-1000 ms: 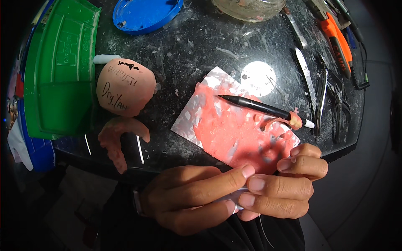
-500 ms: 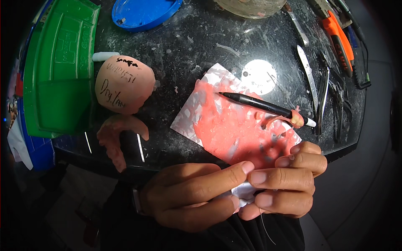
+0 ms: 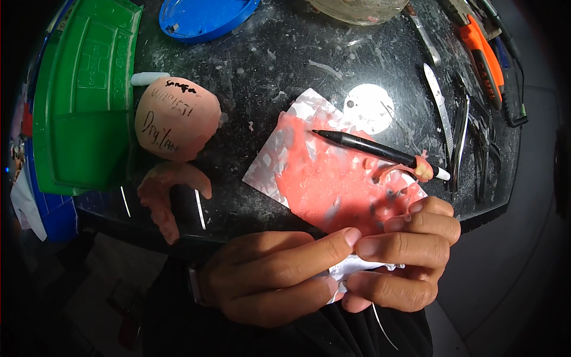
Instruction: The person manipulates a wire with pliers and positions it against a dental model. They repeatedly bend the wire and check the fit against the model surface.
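Note:
Close to my body, below the table's front edge, both hands are closed around a small, glossy white piece (image 3: 364, 264). My left hand (image 3: 270, 275) pinches its left side, and my right hand (image 3: 410, 253) grips it from the right with curled fingers. Most of the piece is hidden by the fingers, so its kind does not show. A thin pale wire (image 3: 383, 330) trails down from under my right fingers. Just beyond them lies a white card (image 3: 264, 172) smeared with pink wax-like material (image 3: 321, 184). Across it rests a black pen-shaped tool (image 3: 363, 144), with a pink lump near its right end.
On the left are a green bin (image 3: 83, 143), a rounded pink block with handwriting (image 3: 178, 119) and a pink horseshoe-shaped piece (image 3: 163, 199). A blue lid (image 3: 205, 21) and a glass vessel (image 3: 360, 9) stand at the back. Metal instruments (image 3: 439, 107) and an orange-handled cutter (image 3: 480, 59) lie right.
My right fingers have shifted and spread slightly on the white piece, so more of it shows. The wire's end has swung a little to the right. My left hand has hardly moved.

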A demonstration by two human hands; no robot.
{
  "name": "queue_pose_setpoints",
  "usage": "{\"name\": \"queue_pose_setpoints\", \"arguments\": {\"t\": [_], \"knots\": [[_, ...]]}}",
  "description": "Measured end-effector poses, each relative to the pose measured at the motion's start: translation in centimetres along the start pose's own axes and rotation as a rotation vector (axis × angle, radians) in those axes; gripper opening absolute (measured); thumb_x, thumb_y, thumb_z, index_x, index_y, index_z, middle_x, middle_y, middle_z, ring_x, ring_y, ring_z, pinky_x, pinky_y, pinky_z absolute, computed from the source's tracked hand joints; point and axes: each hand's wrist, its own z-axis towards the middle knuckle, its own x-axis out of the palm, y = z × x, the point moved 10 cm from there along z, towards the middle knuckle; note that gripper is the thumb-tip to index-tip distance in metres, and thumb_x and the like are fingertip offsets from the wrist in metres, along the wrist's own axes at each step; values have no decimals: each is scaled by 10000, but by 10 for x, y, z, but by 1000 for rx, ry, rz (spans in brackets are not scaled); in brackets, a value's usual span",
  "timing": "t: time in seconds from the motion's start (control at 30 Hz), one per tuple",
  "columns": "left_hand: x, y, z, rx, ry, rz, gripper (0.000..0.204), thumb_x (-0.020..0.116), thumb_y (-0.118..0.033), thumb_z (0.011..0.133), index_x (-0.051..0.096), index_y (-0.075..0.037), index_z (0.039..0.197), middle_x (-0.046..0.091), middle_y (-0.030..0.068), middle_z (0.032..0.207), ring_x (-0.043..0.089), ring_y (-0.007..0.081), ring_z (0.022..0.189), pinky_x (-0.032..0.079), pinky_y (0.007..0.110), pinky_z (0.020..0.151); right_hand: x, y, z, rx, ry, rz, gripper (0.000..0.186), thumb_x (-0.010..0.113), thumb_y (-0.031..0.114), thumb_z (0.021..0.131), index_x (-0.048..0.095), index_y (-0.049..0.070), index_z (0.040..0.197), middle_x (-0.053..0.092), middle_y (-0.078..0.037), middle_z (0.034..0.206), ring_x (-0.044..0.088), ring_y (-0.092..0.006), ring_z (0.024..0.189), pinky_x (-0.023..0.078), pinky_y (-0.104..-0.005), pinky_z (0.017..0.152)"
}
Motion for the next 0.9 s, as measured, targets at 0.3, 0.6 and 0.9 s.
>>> {"name": "queue_pose_setpoints", "arguments": {"t": [0.3,0.6,0.9], "knots": [[5,-2,5,4,108,48,267,712,-181,739,495,-76,854,645,115,854,558,107,545,435,178,462,-2,0,2,86,-63,24,179,651,431,737,598,261,756,618,45,817,457,-110,713,335,-245,621],[2,3,4,-31,162,-50,221,702,-95,760,547,-47,910,644,154,976,613,140,659,516,204,539,-4,-7,2,187,-94,86,149,709,318,708,634,192,732,648,32,803,519,-104,724,371,-242,633],[3,4,0,-66,137,-61,225,712,-89,743,562,-40,904,637,149,1003,620,152,693,529,215,565,-4,-5,2,149,-138,101,127,711,310,704,650,202,732,645,10,809,524,-115,712,376,-247,625]]}}
